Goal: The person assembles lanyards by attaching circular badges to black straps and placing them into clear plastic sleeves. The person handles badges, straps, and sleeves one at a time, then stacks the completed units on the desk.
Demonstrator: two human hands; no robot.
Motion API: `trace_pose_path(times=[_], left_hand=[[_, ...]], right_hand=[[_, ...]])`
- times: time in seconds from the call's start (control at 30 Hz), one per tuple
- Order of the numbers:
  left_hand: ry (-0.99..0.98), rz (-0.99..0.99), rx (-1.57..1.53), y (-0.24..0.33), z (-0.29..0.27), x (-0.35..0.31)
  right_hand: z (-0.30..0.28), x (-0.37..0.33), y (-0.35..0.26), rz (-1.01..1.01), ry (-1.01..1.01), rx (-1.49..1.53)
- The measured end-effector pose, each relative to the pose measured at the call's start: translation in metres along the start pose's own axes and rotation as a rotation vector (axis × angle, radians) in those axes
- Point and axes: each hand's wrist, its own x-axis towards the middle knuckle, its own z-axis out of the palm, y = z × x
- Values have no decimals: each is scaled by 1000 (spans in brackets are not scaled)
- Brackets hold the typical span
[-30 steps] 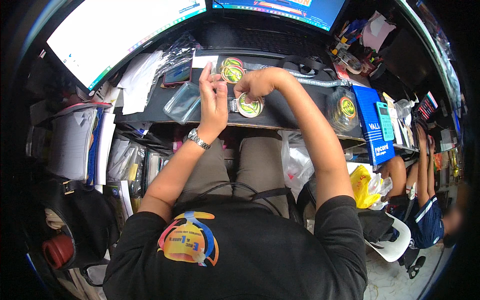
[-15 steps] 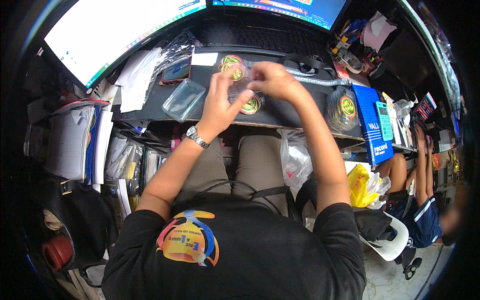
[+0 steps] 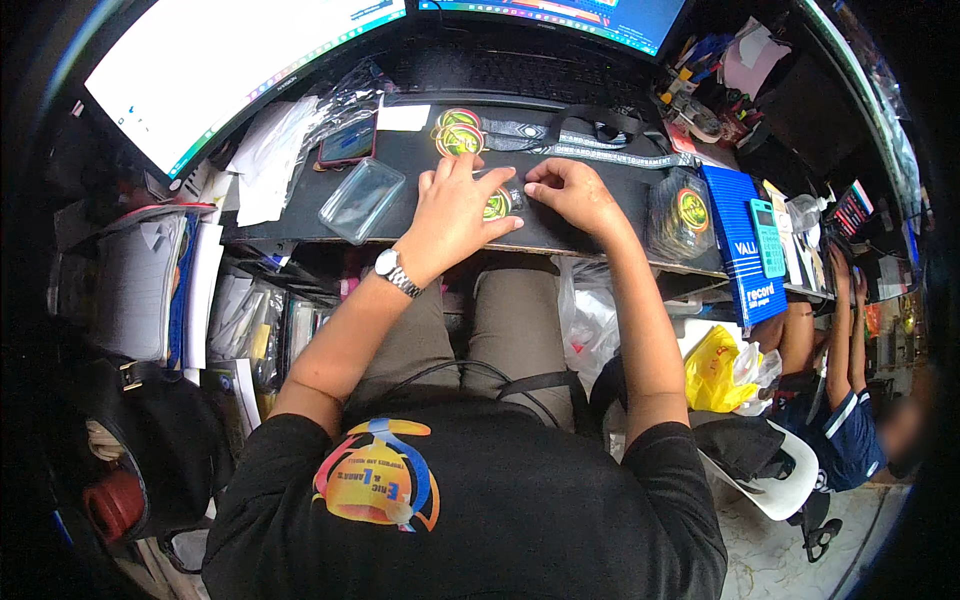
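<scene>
My left hand (image 3: pixel 452 212) lies over a round green-and-yellow medal (image 3: pixel 496 206) in clear plastic on the black desk. Its thumb and forefinger bracket the medal's near and far edges. At the right edge of that plastic, my right hand (image 3: pixel 580 198) has its fingertips curled in a pinch; whatever they hold is too small to make out. Beyond my left fingers lie more round medals (image 3: pixel 459 133), with a grey patterned ribbon (image 3: pixel 520 131) running to the right. A clear plastic box (image 3: pixel 362 200) sits left of my left hand. Farther right stands a clear container of similar medals (image 3: pixel 688 212).
Behind the hands are a keyboard (image 3: pixel 490 75) and two monitors. A phone (image 3: pixel 348 142) and loose papers lie at left. A blue record book (image 3: pixel 742 240) with a teal calculator (image 3: pixel 768 240) borders the right side. Another person (image 3: pixel 845 435) sits at far right.
Both hands have come down from holding a clear plastic piece raised over the desk. The left now rests over the medal; the right has shifted right and nearer, its fingers apart from the left's.
</scene>
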Motion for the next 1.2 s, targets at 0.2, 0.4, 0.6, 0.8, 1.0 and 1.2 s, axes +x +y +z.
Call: trace_pose_path(times=[0.2,0.4,0.6,0.8,1.0,1.2], left_hand=[[-15,-2,-150,-5,-7,-9],[-141,-101,-111,-7,-10,-27],[-97,-39,56,-1,12,-30],[-37,31,151,8,23,-33],[-72,188,26,-1,12,-41],[-204,297,-382,9,-16,-31]], right_hand=[[5,0,-1,-2,40,-10],[10,-1,-4,-25,101,28],[16,2,-5,18,125,136],[22,-10,-6,-282,193,-176],[9,-62,-8,-486,33,-362],[-2,-95,-9,-685,195,-256]])
